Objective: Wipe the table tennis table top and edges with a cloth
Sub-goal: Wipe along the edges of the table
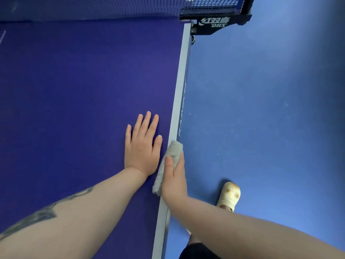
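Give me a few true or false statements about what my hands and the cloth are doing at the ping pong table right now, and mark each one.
1. The right hand grips the cloth against the table's side edge. True.
2. The left hand holds a second cloth. False: it lies flat on the table top, fingers straight, holding nothing.
3. The net clamp sits at the far end of this edge. True.
4. The cloth is bright red. False: it is a pale grey-white, fuzzy cloth.
5. The two hands are at opposite ends of the table. False: they are side by side near the same edge.
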Demonstrator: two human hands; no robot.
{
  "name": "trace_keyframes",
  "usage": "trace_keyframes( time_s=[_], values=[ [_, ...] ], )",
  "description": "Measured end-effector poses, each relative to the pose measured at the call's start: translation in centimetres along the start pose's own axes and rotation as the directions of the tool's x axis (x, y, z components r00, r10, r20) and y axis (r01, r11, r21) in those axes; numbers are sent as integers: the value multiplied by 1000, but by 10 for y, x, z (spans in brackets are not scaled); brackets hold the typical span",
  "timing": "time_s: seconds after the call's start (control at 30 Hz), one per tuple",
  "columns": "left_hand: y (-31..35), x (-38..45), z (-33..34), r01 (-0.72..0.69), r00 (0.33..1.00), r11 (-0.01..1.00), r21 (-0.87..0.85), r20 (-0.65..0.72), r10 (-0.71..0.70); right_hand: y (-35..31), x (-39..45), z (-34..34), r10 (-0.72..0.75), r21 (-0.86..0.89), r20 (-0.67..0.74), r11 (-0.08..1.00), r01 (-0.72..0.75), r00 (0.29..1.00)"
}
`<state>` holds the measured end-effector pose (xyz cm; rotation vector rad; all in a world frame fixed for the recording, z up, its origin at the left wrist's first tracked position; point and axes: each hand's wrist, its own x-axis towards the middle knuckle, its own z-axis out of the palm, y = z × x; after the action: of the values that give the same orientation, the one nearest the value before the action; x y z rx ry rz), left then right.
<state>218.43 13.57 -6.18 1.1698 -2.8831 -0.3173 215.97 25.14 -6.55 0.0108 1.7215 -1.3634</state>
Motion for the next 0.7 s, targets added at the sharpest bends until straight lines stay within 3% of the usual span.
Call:
trace_keyframes(
  time_s=[0.13,0.37,0.6,0.7],
  values=[
    [1,0,0,9,1000,1000,15,0,-9,-41,67,0,-38,9,-20,999,38,999],
    [1,0,0,7,1000,1000,2,-8,-7,-12,6,-7,53,-62,40,997,-50,998],
    [0,-1,0,3,1000,1000,28,19,-3,-59,94,-3,-20,-53,-14,998,20,1000],
    [-1,-3,-1,10,1000,1000,10,17,-10,-47,77,-10,-19,-78,57,997,24,998]
  ],
)
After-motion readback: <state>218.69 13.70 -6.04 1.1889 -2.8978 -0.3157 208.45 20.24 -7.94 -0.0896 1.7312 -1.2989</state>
